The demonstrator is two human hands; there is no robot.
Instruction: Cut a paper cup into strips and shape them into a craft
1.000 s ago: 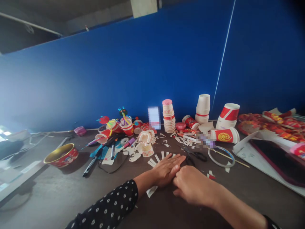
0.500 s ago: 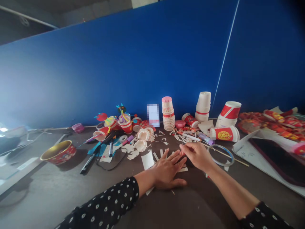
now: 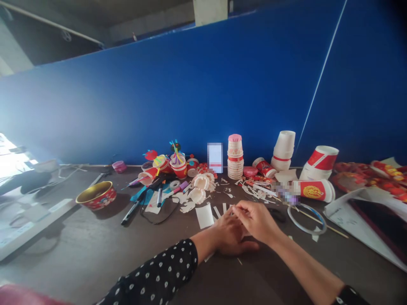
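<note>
Two hands touching, right hand narrow grip, left hand half-open, hold unclear

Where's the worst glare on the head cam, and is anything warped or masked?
Head view: a bright patch blows out the left edge and pales the blue wall; wide-angle distortion slants the wall's top edge; one pixelated patch and another mask items; the right hand stays fairly sharp.
</note>
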